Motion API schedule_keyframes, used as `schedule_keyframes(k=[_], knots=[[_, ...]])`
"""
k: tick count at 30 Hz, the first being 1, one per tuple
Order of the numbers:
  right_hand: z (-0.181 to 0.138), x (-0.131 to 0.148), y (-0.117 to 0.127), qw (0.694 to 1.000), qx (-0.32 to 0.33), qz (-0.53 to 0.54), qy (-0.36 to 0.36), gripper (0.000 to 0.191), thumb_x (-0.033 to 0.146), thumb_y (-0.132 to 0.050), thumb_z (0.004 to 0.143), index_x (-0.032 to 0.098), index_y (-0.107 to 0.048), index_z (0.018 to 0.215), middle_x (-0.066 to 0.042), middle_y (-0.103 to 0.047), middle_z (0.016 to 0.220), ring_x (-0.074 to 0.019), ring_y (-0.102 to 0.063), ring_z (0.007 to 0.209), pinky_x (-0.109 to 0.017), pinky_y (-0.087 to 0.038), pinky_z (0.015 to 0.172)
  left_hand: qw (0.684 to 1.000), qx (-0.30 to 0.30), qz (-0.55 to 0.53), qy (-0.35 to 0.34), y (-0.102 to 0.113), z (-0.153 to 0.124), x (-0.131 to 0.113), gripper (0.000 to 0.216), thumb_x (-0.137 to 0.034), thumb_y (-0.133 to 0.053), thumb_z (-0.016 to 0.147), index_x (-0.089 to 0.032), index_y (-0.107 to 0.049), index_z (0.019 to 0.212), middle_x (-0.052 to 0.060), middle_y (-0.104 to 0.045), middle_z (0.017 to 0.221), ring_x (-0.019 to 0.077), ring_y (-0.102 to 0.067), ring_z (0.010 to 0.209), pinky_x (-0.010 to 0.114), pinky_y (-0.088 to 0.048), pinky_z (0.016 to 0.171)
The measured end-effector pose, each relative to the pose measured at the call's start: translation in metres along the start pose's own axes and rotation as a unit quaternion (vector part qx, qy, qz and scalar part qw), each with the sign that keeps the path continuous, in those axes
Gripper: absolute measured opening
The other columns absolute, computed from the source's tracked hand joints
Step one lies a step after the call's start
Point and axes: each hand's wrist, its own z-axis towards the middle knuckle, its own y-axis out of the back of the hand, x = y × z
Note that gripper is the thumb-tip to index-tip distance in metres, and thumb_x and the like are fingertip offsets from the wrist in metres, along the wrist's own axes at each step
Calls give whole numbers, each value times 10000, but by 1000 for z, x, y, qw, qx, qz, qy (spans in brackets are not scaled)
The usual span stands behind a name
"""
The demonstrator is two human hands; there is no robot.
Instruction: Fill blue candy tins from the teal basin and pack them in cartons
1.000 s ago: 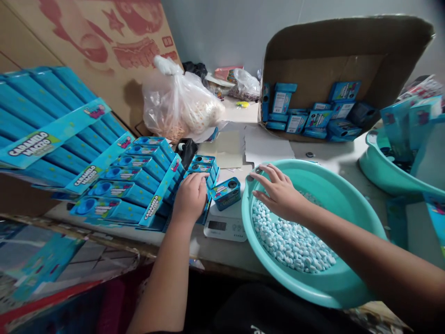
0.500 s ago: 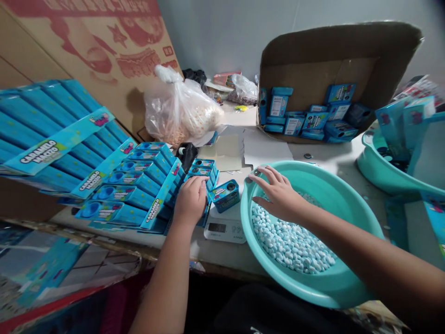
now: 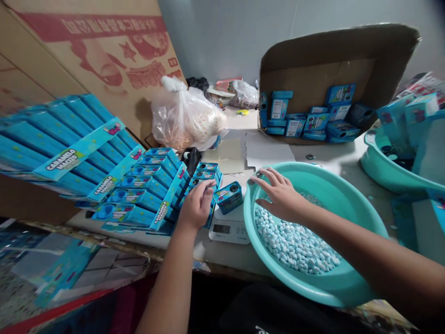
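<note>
My left hand (image 3: 197, 208) rests with curled fingers on a short stack of small blue candy boxes (image 3: 206, 175), just left of a single blue box (image 3: 228, 196) that stands on a small white scale (image 3: 229, 227). My right hand (image 3: 280, 195) hovers palm down, fingers spread, inside a teal basin (image 3: 351, 278) over a heap of small white and pale blue candies (image 3: 295, 241). It holds nothing that I can see.
Rows of blue "Caramelo" cartons (image 3: 139, 195) and long blue packs (image 3: 52, 144) fill the left. A plastic bag (image 3: 187, 116) lies behind them. An open cardboard box (image 3: 333, 79) holds several blue boxes. A second teal basin (image 3: 392, 171) sits at right.
My left hand has lifted a little and shifted right toward the box on the scale. My right hand stays over the candies in the basin.
</note>
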Motion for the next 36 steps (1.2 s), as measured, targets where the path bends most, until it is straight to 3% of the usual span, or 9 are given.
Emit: schedule_keyframes(k=[3,5,8,11,13,22,26,31,36], knots=[[1,1,0,1000,2,-1,2,645,395,-570,942,267,-372,1542,-135,-288,1615,-380,-184,1509,-621,-322,1166,996,66,54,-3,-2,-9,-8,448,-492,-602,897,-168,-618,1206,125,-675,1212,322,-610,1192,451,-522,989],[1,0,-1,1000,-4,0,5,641,397,-563,944,266,-374,1542,-137,-296,1611,-385,-190,1507,-625,-327,1162,994,52,89,-32,-2,-12,-16,415,-418,-692,843,-172,-617,1168,120,-685,1143,334,-612,1162,480,-506,1010],[1,0,-2,1000,-11,2,8,642,386,-565,941,274,-373,1543,-130,-293,1614,-383,-190,1508,-625,-332,1160,984,6,99,-150,3,-10,-33,330,-275,-666,866,-205,-613,1183,81,-673,1063,284,-612,1069,501,-451,1066],[1,-1,-3,1000,-9,5,8,658,398,-579,937,276,-365,1547,-122,-288,1617,-383,-183,1509,-623,-335,1159,964,17,156,-216,12,-2,-50,394,-167,-632,855,-193,-613,1247,84,-607,957,277,-558,962,435,-527,857],[1,0,-3,1000,-7,5,6,684,408,-590,932,265,-349,1556,-129,-283,1619,-388,-175,1510,-624,-337,1157,955,29,172,-238,15,4,-58,448,-132,-614,852,-181,-596,1297,91,-575,952,276,-526,959,396,-528,791],[2,-2,-5,1000,-14,7,17,710,395,-610,916,271,-339,1561,-142,-292,1611,-402,-186,1504,-634,-350,1144,934,23,204,-292,6,12,-56,488,-90,-525,890,-253,-601,1343,97,-534,971,262,-489,957,424,-523,852],[2,-2,-5,1000,-13,4,17,714,392,-592,923,260,-323,1570,-150,-286,1612,-408,-181,1504,-639,-355,1137,937,26,200,-284,5,14,-52,513,-91,-528,879,-255,-592,1362,97,-530,971,266,-483,951,426,-523,832],[2,-1,-4,1000,-5,1,13,714,398,-596,925,256,-325,1571,-139,-271,1622,-401,-169,1508,-629,-345,1149,963,22,121,-239,2,9,-48,532,-95,-566,869,-242,-571,1380,80,-535,992,248,-517,972,407,-517,872],[2,-1,-3,1000,-2,1,13,699,385,-598,924,260,-341,1562,-142,-267,1622,-396,-164,1511,-628,-342,1152,996,27,33,-73,2,3,-42,407,-193,-663,853,-238,-635,1257,55,-571,1067,217,-601,997,352,-525,889]])
